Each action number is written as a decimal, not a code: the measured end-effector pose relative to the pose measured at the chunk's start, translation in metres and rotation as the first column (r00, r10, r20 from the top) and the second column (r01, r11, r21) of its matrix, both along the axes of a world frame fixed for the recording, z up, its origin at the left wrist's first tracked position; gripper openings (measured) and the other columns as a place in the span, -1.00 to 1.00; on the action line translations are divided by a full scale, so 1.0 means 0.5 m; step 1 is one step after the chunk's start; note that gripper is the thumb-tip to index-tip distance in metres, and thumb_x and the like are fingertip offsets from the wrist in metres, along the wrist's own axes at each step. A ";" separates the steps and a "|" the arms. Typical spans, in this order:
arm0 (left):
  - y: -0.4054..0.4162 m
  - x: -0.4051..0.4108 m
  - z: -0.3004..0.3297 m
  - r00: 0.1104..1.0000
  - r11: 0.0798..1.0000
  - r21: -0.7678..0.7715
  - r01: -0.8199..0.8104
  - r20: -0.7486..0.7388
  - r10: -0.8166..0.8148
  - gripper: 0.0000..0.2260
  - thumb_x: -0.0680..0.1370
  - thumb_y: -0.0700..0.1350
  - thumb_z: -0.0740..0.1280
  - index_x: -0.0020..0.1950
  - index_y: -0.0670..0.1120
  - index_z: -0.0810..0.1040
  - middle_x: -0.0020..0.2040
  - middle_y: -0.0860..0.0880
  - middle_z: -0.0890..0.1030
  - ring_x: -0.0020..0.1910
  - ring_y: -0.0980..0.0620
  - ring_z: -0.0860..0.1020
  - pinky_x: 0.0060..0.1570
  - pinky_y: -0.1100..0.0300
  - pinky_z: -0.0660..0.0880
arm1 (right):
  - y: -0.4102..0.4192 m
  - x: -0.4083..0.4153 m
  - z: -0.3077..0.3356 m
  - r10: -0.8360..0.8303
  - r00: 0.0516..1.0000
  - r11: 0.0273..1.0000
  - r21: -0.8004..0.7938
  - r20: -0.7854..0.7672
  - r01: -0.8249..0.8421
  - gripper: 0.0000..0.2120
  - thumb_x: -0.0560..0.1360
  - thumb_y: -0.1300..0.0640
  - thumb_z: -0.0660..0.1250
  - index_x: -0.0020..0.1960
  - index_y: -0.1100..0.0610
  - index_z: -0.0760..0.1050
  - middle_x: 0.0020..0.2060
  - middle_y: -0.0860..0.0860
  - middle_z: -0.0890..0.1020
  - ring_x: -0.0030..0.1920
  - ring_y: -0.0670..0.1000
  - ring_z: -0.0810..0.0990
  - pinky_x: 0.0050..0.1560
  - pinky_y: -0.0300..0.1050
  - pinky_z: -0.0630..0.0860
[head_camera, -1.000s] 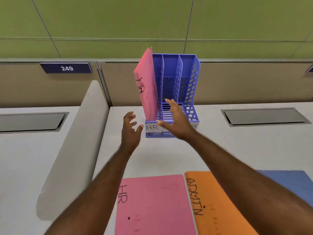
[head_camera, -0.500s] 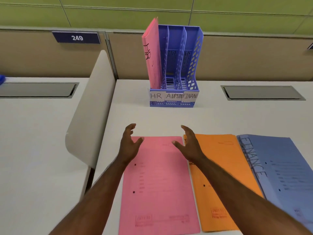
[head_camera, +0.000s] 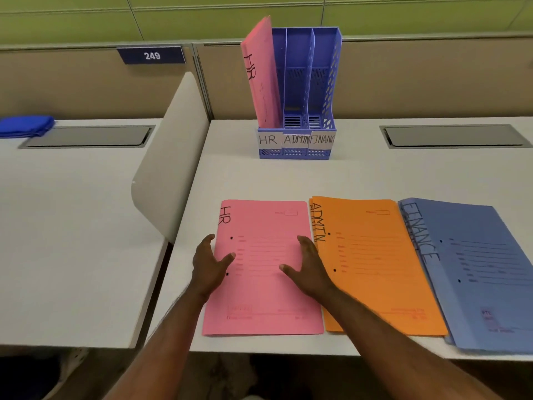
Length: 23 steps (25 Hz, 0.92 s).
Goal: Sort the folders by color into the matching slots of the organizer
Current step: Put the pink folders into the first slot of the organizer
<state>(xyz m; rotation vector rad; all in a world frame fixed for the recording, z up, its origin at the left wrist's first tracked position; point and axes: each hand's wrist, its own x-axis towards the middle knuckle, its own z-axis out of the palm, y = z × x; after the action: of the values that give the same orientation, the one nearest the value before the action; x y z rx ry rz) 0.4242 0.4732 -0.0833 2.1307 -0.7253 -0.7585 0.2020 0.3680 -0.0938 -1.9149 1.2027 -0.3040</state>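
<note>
A blue three-slot organizer stands at the back of the desk, labelled HR, ADMIN, FINANCE. One pink HR folder stands upright in its left slot. Flat on the desk near me lie a pink HR folder, an orange ADMIN folder and a blue FINANCE stack. My left hand rests open at the flat pink folder's left edge. My right hand is open at its right edge, thumb over the pink sheet. Neither hand holds anything.
A grey rounded divider separates this desk from the left desk, where a blue cloth bundle lies. Grey cable hatches are set into both desktops. A partition wall with a sign reading 249 runs behind.
Both hands drew back from the organizer, leaving the pink folder standing in the HR slot, and came down to the edges of the flat pink folder. The view tilted downward.
</note>
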 end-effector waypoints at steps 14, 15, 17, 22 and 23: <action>0.012 -0.003 0.032 0.890 0.970 0.001 -0.242 -0.397 0.223 -0.75 0.54 -0.11 0.35 0.13 -0.25 0.55 0.07 -0.20 0.67 -0.08 -0.18 0.67 -0.05 -0.07 0.61 | 0.041 -0.004 -0.002 -0.005 0.990 0.999 0.044 -0.140 0.012 0.06 0.42 0.09 0.48 0.56 0.18 -0.27 0.57 0.11 -0.18 0.57 0.08 -0.21 0.52 -0.10 -0.12; 0.013 0.001 0.035 0.886 0.975 -0.026 -0.222 -0.422 0.191 -0.79 0.56 -0.13 0.33 0.11 -0.23 0.58 0.00 -0.19 0.69 -0.12 -0.17 0.68 -0.10 -0.06 0.63 | 0.039 -0.004 -0.004 -0.001 0.989 0.999 0.047 -0.149 0.009 0.06 0.42 0.07 0.48 0.56 0.18 -0.26 0.57 0.11 -0.18 0.57 0.08 -0.21 0.52 -0.10 -0.11; 0.015 0.003 0.039 0.884 0.977 -0.090 -0.196 -0.447 0.136 -0.83 0.58 -0.14 0.31 0.13 -0.17 0.56 -0.01 -0.18 0.69 -0.11 -0.19 0.69 -0.10 -0.11 0.64 | 0.033 -0.007 -0.003 0.038 0.983 0.997 0.067 -0.181 -0.026 0.10 0.38 0.00 0.51 0.56 0.19 -0.24 0.57 0.12 -0.19 0.57 0.08 -0.21 0.52 -0.10 -0.11; 0.014 0.027 0.053 0.832 0.938 -0.284 -0.200 -0.555 0.009 -0.77 0.55 -0.19 0.36 0.19 -0.17 0.52 0.02 -0.21 0.70 -0.09 -0.22 0.69 -0.12 -0.12 0.63 | -0.012 -0.003 0.047 -0.027 0.998 1.000 0.007 -0.049 0.027 0.09 0.32 -0.12 0.54 0.57 0.16 -0.08 0.57 0.08 -0.02 0.56 0.05 -0.03 0.47 -0.17 -0.01; 0.010 0.035 0.059 0.818 0.925 -0.322 -0.203 -0.575 -0.020 -0.76 0.55 -0.20 0.36 0.20 -0.17 0.51 0.04 -0.23 0.69 -0.08 -0.21 0.68 -0.11 -0.11 0.63 | -0.027 0.004 0.064 -0.065 0.998 0.998 -0.024 0.001 0.065 0.07 0.32 -0.11 0.53 0.57 0.15 -0.05 0.56 0.07 0.03 0.55 0.05 0.03 0.45 -0.17 0.03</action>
<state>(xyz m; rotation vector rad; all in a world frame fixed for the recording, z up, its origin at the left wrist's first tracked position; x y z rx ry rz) 0.4416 0.4784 -0.0536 1.4650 -0.3892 -1.0489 0.2038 0.3545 -0.0616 -1.8987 1.2681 -0.3546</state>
